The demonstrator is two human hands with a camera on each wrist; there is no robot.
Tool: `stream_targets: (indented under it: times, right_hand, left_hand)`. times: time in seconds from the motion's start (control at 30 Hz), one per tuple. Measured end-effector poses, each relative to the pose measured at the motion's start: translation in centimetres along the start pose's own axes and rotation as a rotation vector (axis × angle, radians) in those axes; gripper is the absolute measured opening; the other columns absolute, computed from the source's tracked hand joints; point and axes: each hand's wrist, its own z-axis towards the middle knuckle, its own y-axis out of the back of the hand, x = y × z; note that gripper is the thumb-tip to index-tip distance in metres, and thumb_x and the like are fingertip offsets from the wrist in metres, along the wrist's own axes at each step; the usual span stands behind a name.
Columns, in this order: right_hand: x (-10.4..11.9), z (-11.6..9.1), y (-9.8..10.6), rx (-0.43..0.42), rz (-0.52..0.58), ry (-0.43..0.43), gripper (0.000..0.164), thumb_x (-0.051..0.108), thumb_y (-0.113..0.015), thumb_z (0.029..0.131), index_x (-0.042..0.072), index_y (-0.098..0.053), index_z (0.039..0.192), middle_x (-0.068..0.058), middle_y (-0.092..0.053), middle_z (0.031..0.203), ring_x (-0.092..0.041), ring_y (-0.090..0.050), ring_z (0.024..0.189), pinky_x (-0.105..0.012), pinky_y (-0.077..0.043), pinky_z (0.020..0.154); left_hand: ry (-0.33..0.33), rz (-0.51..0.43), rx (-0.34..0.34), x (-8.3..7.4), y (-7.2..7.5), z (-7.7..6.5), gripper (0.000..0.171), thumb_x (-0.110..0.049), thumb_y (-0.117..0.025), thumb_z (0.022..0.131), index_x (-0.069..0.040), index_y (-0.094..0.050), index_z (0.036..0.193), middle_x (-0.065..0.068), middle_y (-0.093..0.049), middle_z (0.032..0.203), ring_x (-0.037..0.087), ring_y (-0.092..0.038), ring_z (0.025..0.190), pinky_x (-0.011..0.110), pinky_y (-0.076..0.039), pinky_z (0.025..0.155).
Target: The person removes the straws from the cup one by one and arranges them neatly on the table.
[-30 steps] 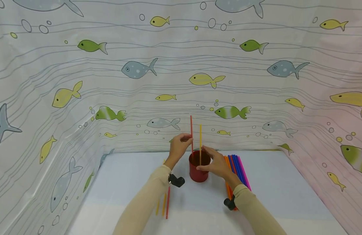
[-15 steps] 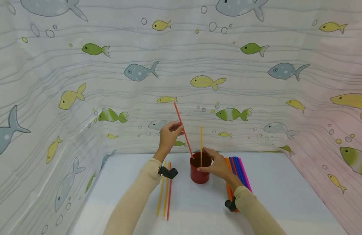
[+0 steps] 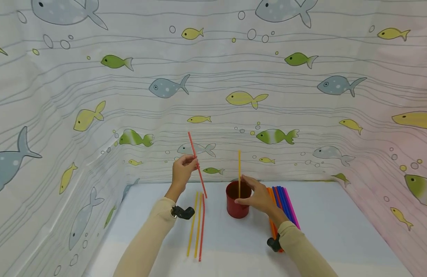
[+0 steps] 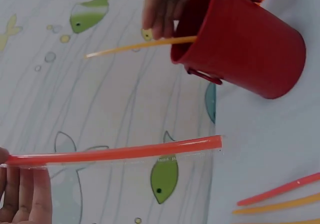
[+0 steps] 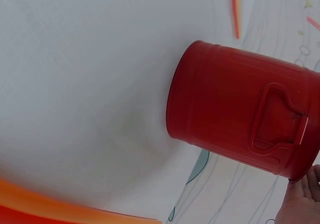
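Note:
My left hand pinches a red drinking straw between thumb and fingers. It hangs tilted in the air left of a red metal bucket. In the left wrist view, a clear film edge shows along this straw. One yellow straw stands in the bucket, its upper part above the rim. My right hand holds the bucket by its rim, thumb at the front and fingers at the far side. In the right wrist view, fingertips touch the rim, and a wire handle shows on the bucket's side.
Two yellow straws and a red straw lie side by side on the white table, left of the bucket. To the right lies a row of orange, red, blue and pink straws. A fish-print curtain surrounds the table's back and sides.
My left hand has drawn the red straw up out of the bucket and carried it left, over the straws lying there. The right hand has stayed at the bucket.

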Motion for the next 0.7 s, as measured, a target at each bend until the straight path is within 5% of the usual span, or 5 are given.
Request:
stream_targets:
  times: [0.3, 0.7]
  right_hand:
    - [-0.1, 0.1, -0.1, -0.001, -0.009, -0.006, 0.102, 0.042, -0.09, 0.066, 0.019, -0.038, 0.151, 0.005, -0.048, 0.144, -0.026, -0.041, 0.136, -0.05, -0.044, 0.102]
    - [-0.1, 0.2, 0.0, 0.009, -0.013, -0.005, 0.101, 0.041, -0.09, 0.067, 0.019, -0.038, 0.151, 0.004, -0.047, 0.144, -0.025, -0.04, 0.137, -0.051, -0.042, 0.104]
  left_hand:
    - [0.135, 0.025, -0.001, 4.2, 2.8, -2.6, 0.022, -0.01, -0.068, 0.092, 0.002, -0.068, 0.11, 0.027, -0.064, 0.108, 0.021, -0.069, 0.085, 0.036, -0.059, 0.077]
    - [0.278, 0.139, 0.008, 8.9, 4.9, -5.9, 0.026, -0.009, -0.07, 0.09, 0.009, -0.068, 0.109, 0.028, -0.067, 0.104, 0.024, -0.071, 0.082, 0.031, -0.06, 0.073]
